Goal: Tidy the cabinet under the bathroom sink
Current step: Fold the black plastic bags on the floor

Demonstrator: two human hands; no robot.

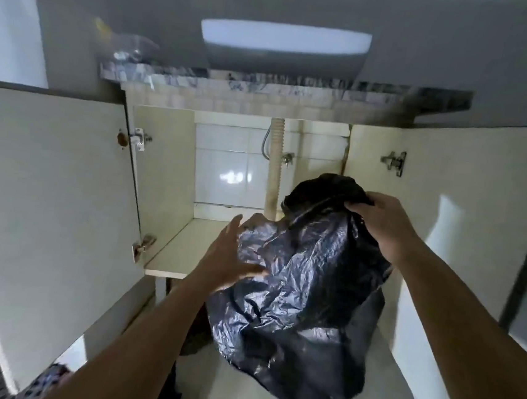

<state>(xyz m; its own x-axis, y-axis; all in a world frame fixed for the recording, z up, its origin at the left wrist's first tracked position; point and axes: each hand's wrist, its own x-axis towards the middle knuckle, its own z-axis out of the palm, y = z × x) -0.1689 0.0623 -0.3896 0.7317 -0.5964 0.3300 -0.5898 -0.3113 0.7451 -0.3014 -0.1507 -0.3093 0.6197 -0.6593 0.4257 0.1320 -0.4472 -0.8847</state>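
In the head view, a black bag hangs in front of the open cabinet, its lower part below the shelf edge, over the floor. The right hand grips the bunched top of the bag, fingers curled round the plastic. The left hand lies flat against the bag's left side, fingers spread and straight, holding nothing. Both doors stand wide open, left door and right door. Inside, a ribbed pipe runs down before white tiles. Above, a basin sits on the marbled bench. No writing or label can be read anywhere.
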